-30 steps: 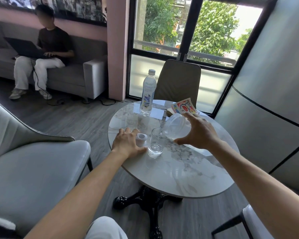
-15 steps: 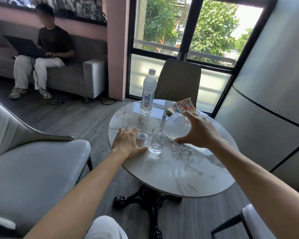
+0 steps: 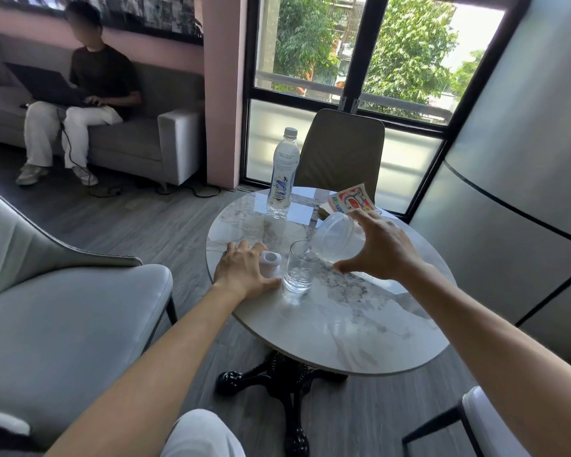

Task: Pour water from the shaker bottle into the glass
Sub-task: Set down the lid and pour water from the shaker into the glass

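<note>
Bare arms, white trousers

Both forearms are uncovered from elbow to wrist, with no sleeve showing; the left hand (image 3: 244, 273) and right hand (image 3: 384, 249) wear no gloves, rings or watch. One knee (image 3: 200, 435) in plain white trousers shows at the bottom edge.

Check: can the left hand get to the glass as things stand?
Probably yes. The left hand rests flat on the table right beside the glass, nothing between them; only the tilted shaker bottle hangs above its rim.
</note>
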